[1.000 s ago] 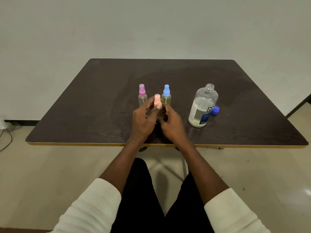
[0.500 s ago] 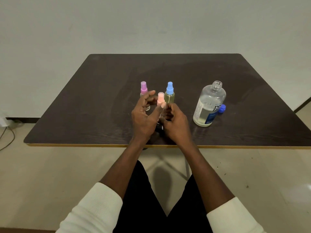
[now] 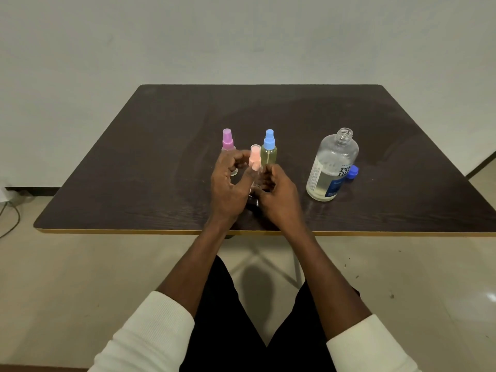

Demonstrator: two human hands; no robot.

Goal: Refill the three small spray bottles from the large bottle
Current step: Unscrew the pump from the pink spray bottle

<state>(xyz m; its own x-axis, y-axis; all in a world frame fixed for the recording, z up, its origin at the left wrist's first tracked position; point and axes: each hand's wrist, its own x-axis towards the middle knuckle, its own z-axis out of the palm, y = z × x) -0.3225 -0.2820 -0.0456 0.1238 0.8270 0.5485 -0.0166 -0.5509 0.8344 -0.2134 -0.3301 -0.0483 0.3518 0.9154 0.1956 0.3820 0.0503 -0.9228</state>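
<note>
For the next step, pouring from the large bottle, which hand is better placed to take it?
The right hand, probably. The large bottle stands open on the table on its side, nearer than to the left hand. First both hands must finish with the peach-capped bottle they hold.

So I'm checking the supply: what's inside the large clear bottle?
The large clear bottle, uncapped, holds pale liquid in roughly its lower half; above that it looks empty. Its white-and-blue label hides part of the contents. A small blue cap lies just behind it.

Three small spray bottles (image 3: 269, 151); one large bottle (image 3: 331, 165); one blue cap (image 3: 352, 172).
</note>
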